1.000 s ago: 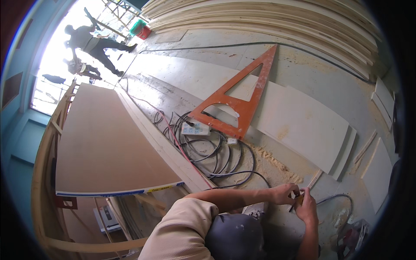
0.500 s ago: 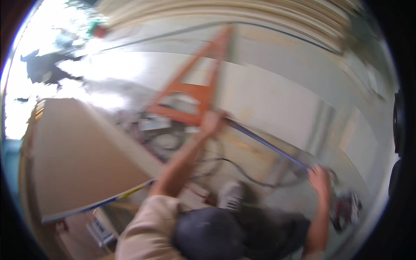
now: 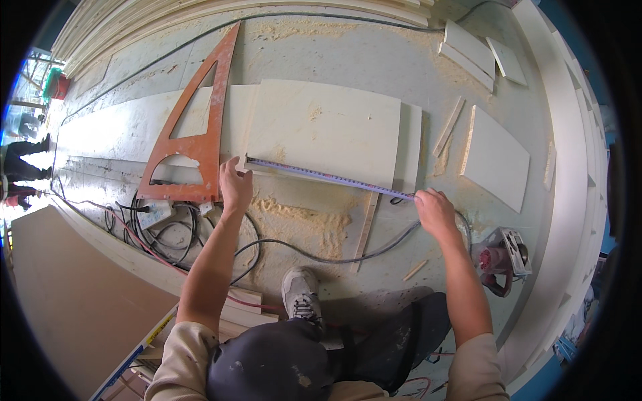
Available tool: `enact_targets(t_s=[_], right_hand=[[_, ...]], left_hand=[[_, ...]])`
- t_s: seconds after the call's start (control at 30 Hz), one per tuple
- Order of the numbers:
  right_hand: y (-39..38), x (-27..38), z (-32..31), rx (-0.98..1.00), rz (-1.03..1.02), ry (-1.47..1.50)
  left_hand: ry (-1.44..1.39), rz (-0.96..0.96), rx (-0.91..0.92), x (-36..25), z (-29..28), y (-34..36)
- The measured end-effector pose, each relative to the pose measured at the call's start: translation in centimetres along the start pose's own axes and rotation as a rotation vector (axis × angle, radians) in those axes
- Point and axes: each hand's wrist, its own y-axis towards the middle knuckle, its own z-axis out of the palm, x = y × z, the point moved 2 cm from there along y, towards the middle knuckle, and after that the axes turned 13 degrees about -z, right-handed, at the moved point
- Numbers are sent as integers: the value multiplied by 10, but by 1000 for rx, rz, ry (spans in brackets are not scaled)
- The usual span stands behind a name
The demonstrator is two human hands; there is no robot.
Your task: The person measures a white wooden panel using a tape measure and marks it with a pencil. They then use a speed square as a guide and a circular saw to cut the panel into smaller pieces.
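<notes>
A tape measure's blade (image 3: pixel 321 175) stretches across the long edge of a white board (image 3: pixel 334 127), its hook end near the board's left corner. My right hand (image 3: pixel 436 211) is closed around the tape at the right end, past the board; the case is hidden in my grip. My left hand (image 3: pixel 235 188) is beside the hook end, thumb and forefinger apart. It is close against the right edge of a large orange triangular set square (image 3: pixel 217 113), which lies across the boards. Whether my left fingers touch the set square or the hook is hard to tell.
A circular saw (image 3: pixel 496 260) rests on the floor at the right. Black cable (image 3: pixel 314 252) loops between me and the boards, amid sawdust (image 3: pixel 294 217). White offcuts (image 3: pixel 495 157) lie at the right. Long planks (image 3: pixel 200 23) are stacked at the far side; a brown panel (image 3: pixel 80 274) stands left.
My view has shifted and sharpened. My left hand was at the set square's lower corner with the tape; the set square now lies flatter on the boards, and the tape runs along the white board.
</notes>
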Motion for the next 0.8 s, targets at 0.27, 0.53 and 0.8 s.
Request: enact_targets(t_s=[0.27,0.53,0.8], right_hand=[[14,2,14,-17,6,-58],[10,-9,30,-43,21,-112],[16,-3,27,38,76,-94]], left_hand=[[-107,-61,80,4,9,-4],[-35,-31,174,16,20,20],[63,36,166,14,17,22]])
